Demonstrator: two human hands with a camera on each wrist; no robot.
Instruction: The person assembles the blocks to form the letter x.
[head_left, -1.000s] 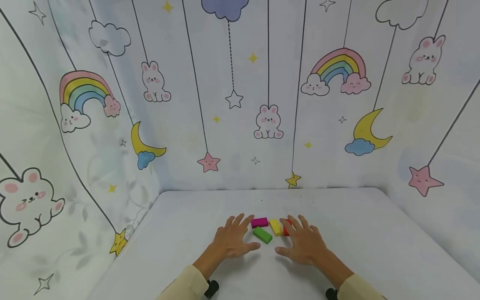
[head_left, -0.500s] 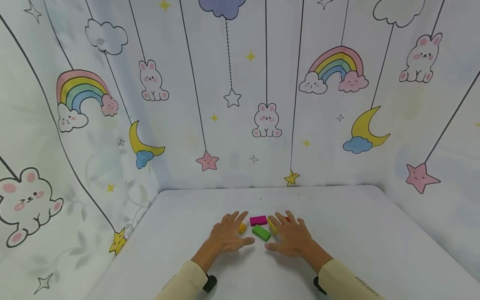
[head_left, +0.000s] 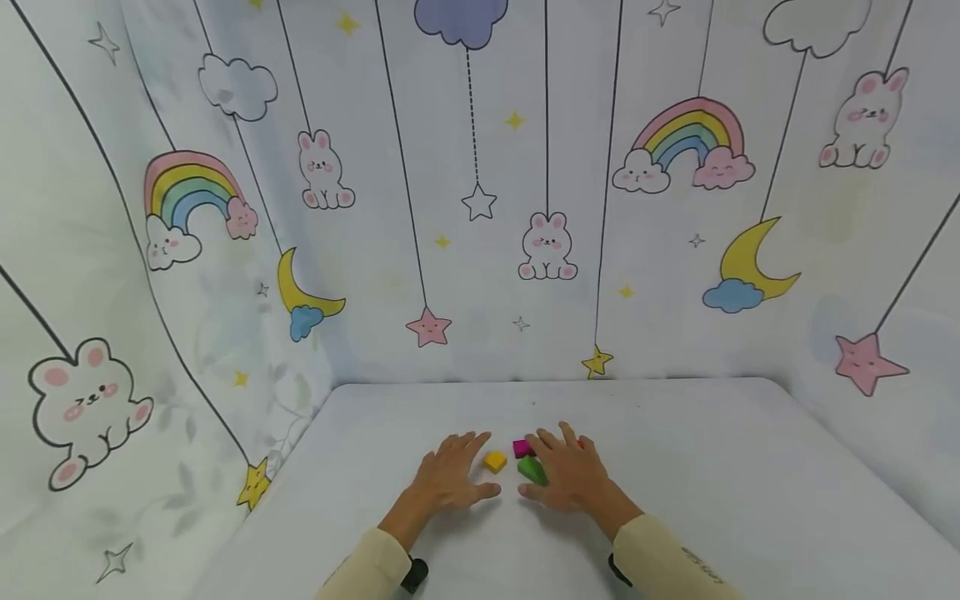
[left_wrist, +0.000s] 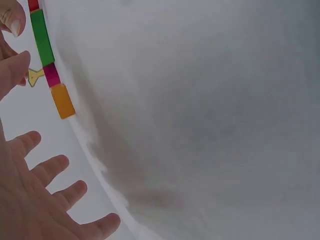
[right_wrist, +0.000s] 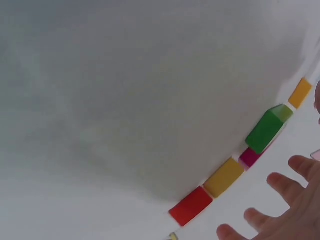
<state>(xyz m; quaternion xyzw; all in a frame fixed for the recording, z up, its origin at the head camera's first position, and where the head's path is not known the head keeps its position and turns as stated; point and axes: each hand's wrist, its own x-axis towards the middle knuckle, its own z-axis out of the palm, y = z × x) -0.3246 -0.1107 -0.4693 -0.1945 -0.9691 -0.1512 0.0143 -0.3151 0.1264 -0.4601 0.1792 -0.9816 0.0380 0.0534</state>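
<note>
Several small coloured blocks lie grouped on the white table. In the head view an orange block (head_left: 495,462) sits just right of my left hand (head_left: 450,477), whose fingers are spread with nothing in them. My right hand (head_left: 568,473), fingers also spread, hovers over the others. It partly covers a green block (head_left: 532,470) and a magenta block (head_left: 522,449), and only a sliver of the red block (head_left: 581,444) shows. The yellow block (right_wrist: 223,178), hidden in the head view, appears in the right wrist view between red and magenta.
The white table (head_left: 720,467) ends at a back edge against a white curtain (head_left: 480,333) printed with rabbits, rainbows, moons and stars. More of this curtain stands at the left and right. Dark wrist cameras (head_left: 415,575) sit under the cream sleeves (head_left: 367,562).
My right hand has moved left over the blocks, covering the yellow one and more of the green and magenta ones. The left hand has shifted slightly left, uncovering the orange block.
</note>
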